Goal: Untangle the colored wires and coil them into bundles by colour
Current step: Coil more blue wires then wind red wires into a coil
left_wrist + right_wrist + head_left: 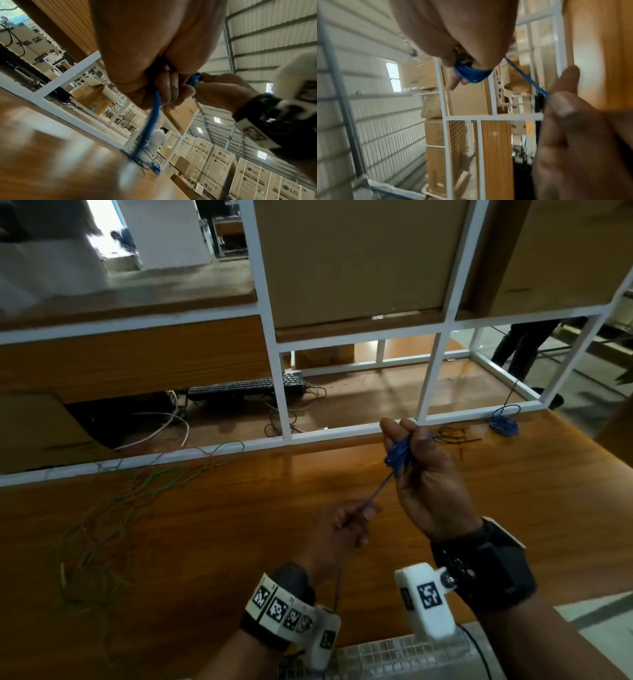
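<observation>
Blue wire [397, 455] is sitting wound in a small bundle inside the right hand [426, 474], whose fingers are curling round it and holding it up above the tabletop [513, 491]. A single strand is running taut from that bundle down and leftward to the left hand [346, 529], which is pinching it between thumb and fingers; below the pinch the strand is hanging toward the near edge of the tabletop. In the right wrist view the coil [471, 73] is showing as several blue loops wrapped at the fingers, with the strand stretching across to the other hand's thumb. Toward the left edge of the tabletop, well apart from both hands, a loose tangle of green and reddish wires [113, 525] is lying spread out, some strands reaching the far edge. Near the far right corner a second blue bundle [503, 422] is resting, with a few thin black ties [452, 436] just beside it. Both wrists are wearing bands carrying white camera housings with black-and-white square markers. In the left wrist view, stacked cardboard boxes [221, 161] are bearing the "LG" logo; the smaller print on them is too blurred to read. A black keyboard [246, 386] is lying on a lower surface beyond the white frame [284, 436].
</observation>
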A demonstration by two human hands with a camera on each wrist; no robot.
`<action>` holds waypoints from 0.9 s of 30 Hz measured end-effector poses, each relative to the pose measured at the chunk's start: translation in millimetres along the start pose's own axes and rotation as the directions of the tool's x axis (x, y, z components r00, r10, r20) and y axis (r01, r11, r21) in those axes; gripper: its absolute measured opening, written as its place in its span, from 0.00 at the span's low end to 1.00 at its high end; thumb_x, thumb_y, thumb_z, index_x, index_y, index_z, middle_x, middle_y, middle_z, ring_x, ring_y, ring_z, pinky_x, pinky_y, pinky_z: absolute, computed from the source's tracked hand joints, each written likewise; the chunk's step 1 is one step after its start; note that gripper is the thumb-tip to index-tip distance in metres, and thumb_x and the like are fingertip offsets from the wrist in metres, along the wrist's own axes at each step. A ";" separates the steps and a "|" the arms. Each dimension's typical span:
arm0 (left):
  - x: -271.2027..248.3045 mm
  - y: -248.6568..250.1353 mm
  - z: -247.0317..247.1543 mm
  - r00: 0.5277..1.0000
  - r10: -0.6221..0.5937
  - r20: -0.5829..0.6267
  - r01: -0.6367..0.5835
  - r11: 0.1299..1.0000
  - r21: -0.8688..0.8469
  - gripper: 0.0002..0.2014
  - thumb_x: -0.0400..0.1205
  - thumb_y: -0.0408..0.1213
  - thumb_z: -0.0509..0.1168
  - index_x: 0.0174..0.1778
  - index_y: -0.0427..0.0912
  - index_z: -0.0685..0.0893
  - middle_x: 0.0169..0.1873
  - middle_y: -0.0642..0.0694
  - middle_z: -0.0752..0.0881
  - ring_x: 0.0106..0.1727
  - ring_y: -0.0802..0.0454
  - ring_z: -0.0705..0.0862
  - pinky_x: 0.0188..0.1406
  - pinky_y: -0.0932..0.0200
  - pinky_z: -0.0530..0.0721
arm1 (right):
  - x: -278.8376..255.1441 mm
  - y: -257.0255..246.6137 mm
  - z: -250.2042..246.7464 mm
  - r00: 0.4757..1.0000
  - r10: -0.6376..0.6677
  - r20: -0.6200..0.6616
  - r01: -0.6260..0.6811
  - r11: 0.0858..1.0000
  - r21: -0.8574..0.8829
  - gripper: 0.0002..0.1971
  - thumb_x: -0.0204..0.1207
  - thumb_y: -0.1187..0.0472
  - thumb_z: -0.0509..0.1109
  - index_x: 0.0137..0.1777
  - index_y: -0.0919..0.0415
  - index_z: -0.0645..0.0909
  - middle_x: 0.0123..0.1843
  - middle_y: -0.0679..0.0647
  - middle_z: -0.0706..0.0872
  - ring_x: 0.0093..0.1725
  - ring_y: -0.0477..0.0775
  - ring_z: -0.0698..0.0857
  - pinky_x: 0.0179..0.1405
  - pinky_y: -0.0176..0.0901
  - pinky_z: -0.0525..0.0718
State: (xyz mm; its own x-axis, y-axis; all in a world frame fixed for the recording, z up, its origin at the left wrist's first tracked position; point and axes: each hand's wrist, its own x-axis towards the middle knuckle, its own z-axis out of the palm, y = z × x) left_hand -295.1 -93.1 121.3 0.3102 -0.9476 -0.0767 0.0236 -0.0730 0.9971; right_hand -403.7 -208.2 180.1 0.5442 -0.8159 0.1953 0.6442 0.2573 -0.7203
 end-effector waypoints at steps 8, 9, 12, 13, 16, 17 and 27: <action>-34.5 -11.7 -66.7 0.984 0.179 -0.006 -0.143 0.804 0.577 0.13 0.84 0.51 0.66 0.32 0.61 0.85 0.24 0.53 0.76 0.25 0.57 0.73 0.25 0.53 0.69 | 14.4 -23.7 -66.7 0.979 -0.155 0.133 0.132 -0.017 -0.991 0.08 0.88 0.62 0.65 0.51 0.52 0.86 0.52 0.45 0.87 0.38 0.39 0.81 0.36 0.37 0.76; -35.1 -5.6 -75.0 0.975 0.214 -0.058 -0.143 0.808 0.572 0.12 0.84 0.49 0.67 0.34 0.57 0.86 0.24 0.54 0.76 0.25 0.58 0.73 0.25 0.56 0.68 | 8.4 -24.6 -71.0 0.988 -0.025 0.155 0.154 -0.055 -0.987 0.08 0.87 0.65 0.67 0.51 0.53 0.86 0.54 0.44 0.86 0.43 0.40 0.83 0.40 0.39 0.79; -30.8 12.1 -97.1 0.948 0.258 -0.186 -0.107 0.809 0.578 0.06 0.83 0.46 0.68 0.46 0.55 0.91 0.28 0.59 0.82 0.27 0.63 0.76 0.25 0.65 0.71 | -10.4 -16.0 -76.9 0.928 0.332 0.171 0.208 -0.078 -0.975 0.07 0.87 0.64 0.66 0.50 0.54 0.84 0.55 0.44 0.86 0.52 0.49 0.87 0.51 0.51 0.87; -28.5 19.1 -101.9 0.949 0.265 -0.170 -0.109 0.782 0.614 0.07 0.83 0.47 0.67 0.49 0.55 0.91 0.31 0.59 0.85 0.30 0.63 0.79 0.26 0.67 0.73 | -13.4 -12.7 -77.4 0.898 0.416 0.146 0.199 -0.086 -0.976 0.08 0.89 0.60 0.65 0.50 0.53 0.84 0.54 0.44 0.85 0.52 0.50 0.87 0.53 0.55 0.87; -20.7 41.8 -104.6 0.938 0.337 -0.084 -0.180 0.678 0.713 0.09 0.83 0.46 0.66 0.54 0.52 0.89 0.35 0.58 0.85 0.34 0.64 0.81 0.27 0.69 0.75 | -21.6 -3.2 -73.5 0.797 0.588 0.139 0.170 0.003 -0.985 0.15 0.90 0.51 0.62 0.48 0.56 0.86 0.50 0.46 0.85 0.49 0.49 0.86 0.53 0.54 0.85; -16.3 49.5 -105.7 0.923 0.375 -0.086 -0.203 0.665 0.719 0.09 0.83 0.45 0.67 0.55 0.51 0.89 0.35 0.60 0.85 0.34 0.67 0.81 0.27 0.71 0.75 | -25.4 -2.0 -70.0 0.763 0.626 0.164 0.106 0.129 -0.986 0.19 0.89 0.47 0.60 0.48 0.58 0.87 0.47 0.47 0.85 0.46 0.49 0.85 0.52 0.52 0.84; 25.8 59.5 -96.5 0.929 0.357 -0.098 -0.245 0.790 0.562 0.08 0.81 0.44 0.71 0.53 0.51 0.91 0.39 0.51 0.90 0.37 0.61 0.85 0.36 0.64 0.85 | -51.9 7.8 -25.2 0.355 0.686 0.635 -0.306 0.727 -0.615 0.10 0.90 0.67 0.58 0.63 0.70 0.77 0.54 0.66 0.90 0.69 0.66 0.86 0.79 0.73 0.72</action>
State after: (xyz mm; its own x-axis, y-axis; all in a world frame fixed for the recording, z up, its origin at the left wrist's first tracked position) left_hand -194.0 -91.8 178.6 0.3894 -0.8759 0.2850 -0.5915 -0.0006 0.8063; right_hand -440.5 -177.0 147.6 0.9764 0.2158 -0.0019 -0.0280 0.1182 -0.9926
